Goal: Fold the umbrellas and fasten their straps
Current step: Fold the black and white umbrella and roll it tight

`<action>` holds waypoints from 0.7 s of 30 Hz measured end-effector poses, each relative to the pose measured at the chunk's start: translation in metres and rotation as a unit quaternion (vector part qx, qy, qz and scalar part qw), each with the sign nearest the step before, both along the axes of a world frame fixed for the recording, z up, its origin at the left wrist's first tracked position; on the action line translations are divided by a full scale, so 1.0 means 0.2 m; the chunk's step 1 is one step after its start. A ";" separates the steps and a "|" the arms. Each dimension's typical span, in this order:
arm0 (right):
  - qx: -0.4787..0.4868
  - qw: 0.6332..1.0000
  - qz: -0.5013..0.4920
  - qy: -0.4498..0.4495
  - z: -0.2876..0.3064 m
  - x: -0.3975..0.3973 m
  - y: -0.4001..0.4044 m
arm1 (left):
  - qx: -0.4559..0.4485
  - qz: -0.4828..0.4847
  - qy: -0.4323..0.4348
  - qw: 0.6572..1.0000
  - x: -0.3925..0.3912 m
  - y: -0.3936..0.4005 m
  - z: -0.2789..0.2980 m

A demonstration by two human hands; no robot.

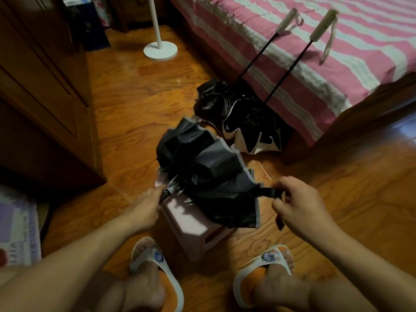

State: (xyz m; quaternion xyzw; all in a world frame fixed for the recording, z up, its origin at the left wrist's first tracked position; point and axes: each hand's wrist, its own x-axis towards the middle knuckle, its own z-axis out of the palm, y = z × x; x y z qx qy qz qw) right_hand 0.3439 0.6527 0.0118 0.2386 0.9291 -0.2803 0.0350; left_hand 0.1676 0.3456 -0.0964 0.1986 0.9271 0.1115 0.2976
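A collapsed dark umbrella (207, 174) with a grey-edged canopy lies loosely bunched across a small pink stool (191, 224) in front of me. My left hand (144, 210) grips its end at the metal rib tips on the left. My right hand (299, 206) pinches the black strap (270, 192) that sticks out of the canopy on the right. Two more umbrellas (249, 122) with black insides and cream edges stand half open on the floor behind. Their black shafts and cream handles (322, 28) lean on the bed.
A bed with a pink and white striped cover (337, 52) fills the upper right. A wooden wardrobe (45, 86) stands on the left, a white round lamp base (160, 50) behind. My feet in white slippers (157, 266) rest on the wooden floor near the stool.
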 end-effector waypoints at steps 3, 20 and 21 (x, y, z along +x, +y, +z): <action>0.189 0.973 0.128 -0.024 0.06 -0.02 0.06 | -0.102 -0.024 0.073 0.992 -0.03 0.03 0.03; -0.040 0.972 0.192 0.130 0.52 -0.52 0.26 | 0.286 0.008 0.087 0.954 0.18 0.68 0.44; -0.035 0.972 0.166 0.162 0.49 -0.57 0.24 | 0.316 0.050 0.046 0.946 0.18 0.69 0.45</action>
